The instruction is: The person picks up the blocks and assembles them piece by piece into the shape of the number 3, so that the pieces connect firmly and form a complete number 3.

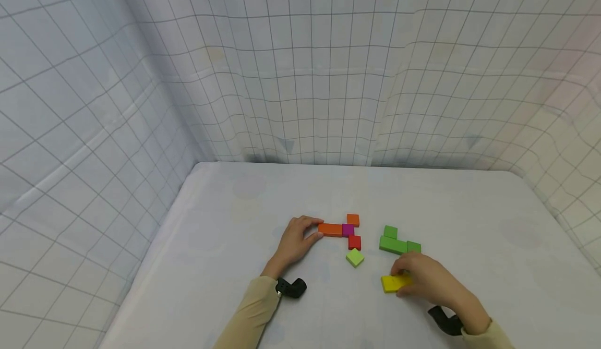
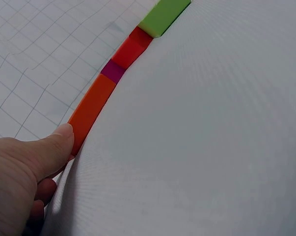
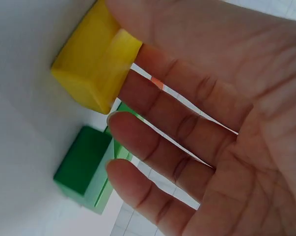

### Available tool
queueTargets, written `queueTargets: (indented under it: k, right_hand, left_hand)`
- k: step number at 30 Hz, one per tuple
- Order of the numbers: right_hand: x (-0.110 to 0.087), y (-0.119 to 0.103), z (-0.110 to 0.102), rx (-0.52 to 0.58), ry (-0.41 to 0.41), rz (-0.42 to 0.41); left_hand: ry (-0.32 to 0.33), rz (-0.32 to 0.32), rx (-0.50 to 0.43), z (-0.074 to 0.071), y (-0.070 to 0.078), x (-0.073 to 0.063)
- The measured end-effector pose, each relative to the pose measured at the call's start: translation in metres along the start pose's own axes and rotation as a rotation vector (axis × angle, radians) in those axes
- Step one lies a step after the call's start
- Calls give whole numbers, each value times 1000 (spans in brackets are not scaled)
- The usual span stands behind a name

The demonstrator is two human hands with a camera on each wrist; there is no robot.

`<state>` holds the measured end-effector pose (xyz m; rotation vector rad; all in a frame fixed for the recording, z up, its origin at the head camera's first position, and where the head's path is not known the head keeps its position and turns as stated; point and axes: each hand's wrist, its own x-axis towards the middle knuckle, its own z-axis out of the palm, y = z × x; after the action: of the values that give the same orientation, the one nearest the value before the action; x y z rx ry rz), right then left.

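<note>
In the head view my left hand [image 1: 295, 242] pinches the left end of a long orange block [image 1: 331, 229], thumb on the near side. Against that block's right end sits a purple cube [image 1: 348, 230]. A small orange block [image 1: 353, 219] lies behind the cube and a red block [image 1: 354, 242] in front. My right hand [image 1: 429, 278] holds a yellow block [image 1: 391, 284] between thumb and fingers; its right part is covered by the hand. The right wrist view shows the thumb on the yellow block [image 3: 86, 59], with the lower fingers apart from it.
A lime-green block [image 1: 355, 257] lies turned cornerwise near the red one. Beyond my right hand are a long green block [image 1: 393, 245] and two small green blocks, one behind it [image 1: 391, 231], one at its right end [image 1: 413, 247]. Grid-patterned curtains [image 1: 300, 77] hang behind the white table [image 1: 225, 208].
</note>
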<state>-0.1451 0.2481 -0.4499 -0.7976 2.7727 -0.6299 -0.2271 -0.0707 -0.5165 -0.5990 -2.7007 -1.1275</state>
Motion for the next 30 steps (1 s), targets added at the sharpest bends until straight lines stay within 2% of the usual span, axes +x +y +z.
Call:
queueTargets:
  k: [4, 11, 16, 24, 30]
  right_hand:
    - [2, -7, 6, 1, -4, -21]
    - [9, -18, 20, -29, 41, -115]
    - [13, -23, 28, -33, 63, -133]
    - [6, -16, 21, -22, 10, -100]
    - [8, -13, 18, -22, 13, -129]
  left_hand:
    - [5, 8, -3, 0, 1, -1]
    - [19, 43, 3, -2, 3, -1]
    - [19, 45, 1, -2, 2, -1]
    - [15, 42, -1, 0, 2, -2]
    - [11, 32, 3, -2, 2, -1]
